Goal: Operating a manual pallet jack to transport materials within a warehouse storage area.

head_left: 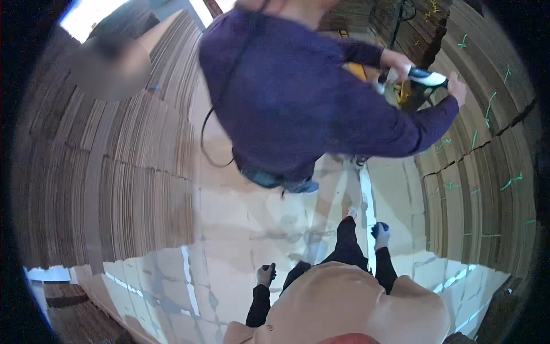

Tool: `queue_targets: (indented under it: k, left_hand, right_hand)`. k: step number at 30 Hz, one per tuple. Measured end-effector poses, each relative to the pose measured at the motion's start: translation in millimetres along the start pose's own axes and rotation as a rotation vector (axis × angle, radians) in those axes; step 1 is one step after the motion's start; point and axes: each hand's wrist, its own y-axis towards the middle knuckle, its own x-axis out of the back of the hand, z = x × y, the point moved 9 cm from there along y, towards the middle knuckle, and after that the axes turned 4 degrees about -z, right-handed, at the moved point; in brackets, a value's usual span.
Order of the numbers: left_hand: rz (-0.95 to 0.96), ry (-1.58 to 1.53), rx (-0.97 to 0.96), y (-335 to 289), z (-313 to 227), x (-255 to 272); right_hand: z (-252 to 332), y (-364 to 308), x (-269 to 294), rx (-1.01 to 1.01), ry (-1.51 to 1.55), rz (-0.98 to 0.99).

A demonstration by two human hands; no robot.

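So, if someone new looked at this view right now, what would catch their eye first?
Probably the co-worker in a dark purple top, filling the upper middle, both hands on a black-and-white handle at upper right. Next, the tall brown left stacks and right stacks, the latter dotted with green ties. Low in the picture, the wearer's left hand and right hand show against the pale floor.

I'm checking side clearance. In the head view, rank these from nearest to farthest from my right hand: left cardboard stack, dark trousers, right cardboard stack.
From the right hand:
1. Dark trousers, just left.
2. Right cardboard stack, to the right.
3. Left cardboard stack, far left.
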Motion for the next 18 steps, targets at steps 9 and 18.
queue_targets:
  k: [9, 18]
  left_hand:
    - [-0.093, -0.244, 0.016, 2, 56, 172]
    - [-0.175, -0.46, 0.173, 16, 94, 238]
  right_hand:
    - [-131, -162, -114, -0.28, -0.466, 0.499]
    - [-203, -244, -299, -0.202, -0.687, 0.852]
